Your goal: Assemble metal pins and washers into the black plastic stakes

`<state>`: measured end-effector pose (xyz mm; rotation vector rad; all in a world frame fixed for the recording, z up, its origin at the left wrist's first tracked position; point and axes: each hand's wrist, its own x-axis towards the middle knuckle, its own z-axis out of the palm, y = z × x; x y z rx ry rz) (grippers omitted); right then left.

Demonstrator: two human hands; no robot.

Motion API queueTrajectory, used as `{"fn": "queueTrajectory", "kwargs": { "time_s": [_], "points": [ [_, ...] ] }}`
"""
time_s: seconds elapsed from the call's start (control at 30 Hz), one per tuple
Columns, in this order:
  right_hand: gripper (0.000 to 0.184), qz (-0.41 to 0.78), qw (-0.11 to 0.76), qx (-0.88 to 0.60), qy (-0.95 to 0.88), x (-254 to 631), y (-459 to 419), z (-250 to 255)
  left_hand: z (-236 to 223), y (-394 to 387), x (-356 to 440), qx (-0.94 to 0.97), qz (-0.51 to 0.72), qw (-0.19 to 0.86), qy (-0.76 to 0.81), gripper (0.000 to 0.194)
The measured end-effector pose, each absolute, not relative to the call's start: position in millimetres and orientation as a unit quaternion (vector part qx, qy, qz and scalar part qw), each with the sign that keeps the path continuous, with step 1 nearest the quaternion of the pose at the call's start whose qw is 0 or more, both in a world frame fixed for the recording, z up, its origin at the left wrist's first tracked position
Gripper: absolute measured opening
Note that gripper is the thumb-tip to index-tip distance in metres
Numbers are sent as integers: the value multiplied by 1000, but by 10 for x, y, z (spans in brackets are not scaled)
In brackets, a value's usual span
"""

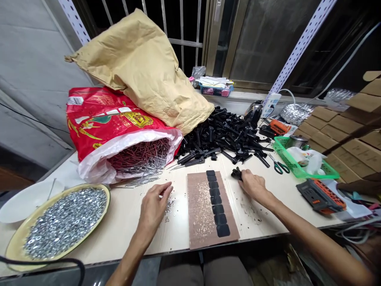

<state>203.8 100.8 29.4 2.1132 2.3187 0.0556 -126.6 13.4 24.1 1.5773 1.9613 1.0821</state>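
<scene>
The right hand [253, 184] pinches a small black plastic part [236, 173] at the board's [202, 222] top corner, its grip closed on it, close to the row of black pieces [216, 203] laid there. The left hand [154, 204] rests with fingers loosely curled over scattered nuts [169, 206] on the desk [262, 220], holding nothing visible. A tray of nuts [62, 222], a red bag of pins [119, 131] and a heap of black parts [226, 137] lie within reach.

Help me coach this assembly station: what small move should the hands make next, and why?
Probably lift the black part under the right hand toward the brown board. The left hand already rests on the small loose nuts beside it, and the board's row of black pieces sits between both hands.
</scene>
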Motion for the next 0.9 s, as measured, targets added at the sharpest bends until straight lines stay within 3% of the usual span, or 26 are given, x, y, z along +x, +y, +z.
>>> {"fn": "queueTrajectory", "kwargs": {
  "time_s": [0.13, 0.23, 0.43, 0.57, 0.77, 0.9],
  "points": [
    [42, 92, -37, 602, 792, 1670, 1113, 480, 142, 38, -1410, 600, 326, 112, 722, 36],
    [14, 81, -58, 445, 890, 1100, 1357, 472, 128, 15, -1428, 594, 279, 66, 751, 37],
    [14, 27, -29, 310, 950, 388, 1799, 88, 110, 240, -1522, 543, 166, -12, 823, 36],
    [18, 17, -28, 299, 954, 405, 1903, -8, 149, 356, -1518, 549, 117, -23, 827, 32],
    [29, -24, -20, 304, 952, 512, 1925, -29, 216, 164, -1369, 668, 181, 92, 716, 28],
    [28, -32, -21, 335, 941, 568, 1898, -10, 131, -7, -1248, 707, 176, 78, 681, 29]
  ]
}}
